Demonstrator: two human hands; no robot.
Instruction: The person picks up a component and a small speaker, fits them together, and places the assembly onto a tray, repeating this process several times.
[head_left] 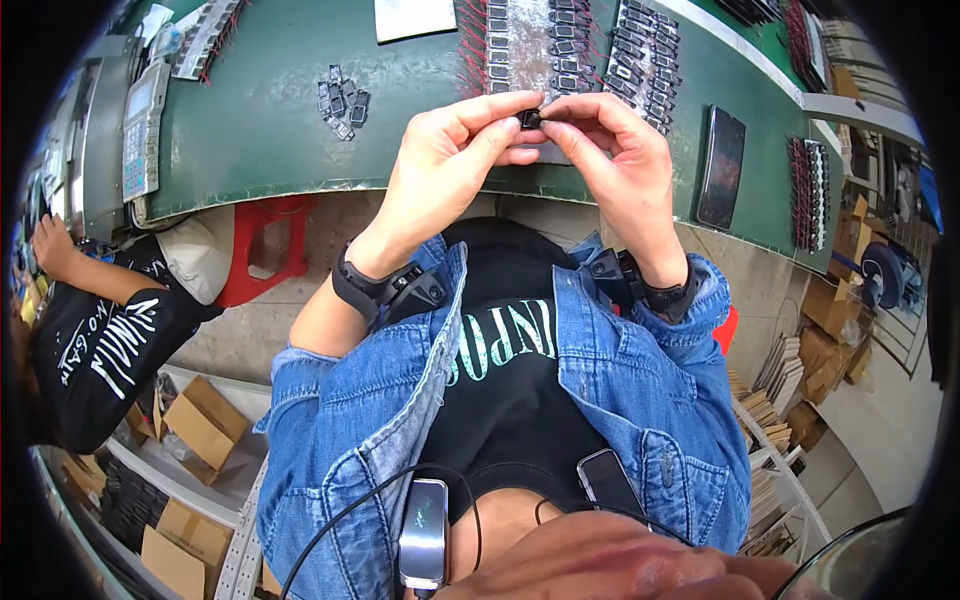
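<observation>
The small black component (530, 119) was partly hidden, its details unclear, above the desk (250, 140); your left hand (447, 150) and right hand (628, 152) each pinched it in a nearly closed grip.

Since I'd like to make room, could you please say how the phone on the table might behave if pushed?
The phone would probably slide rather than roll, as it lies flat. Its glossy face suggests it may feel slippery, and its thin slab shape looks stiff.
</observation>
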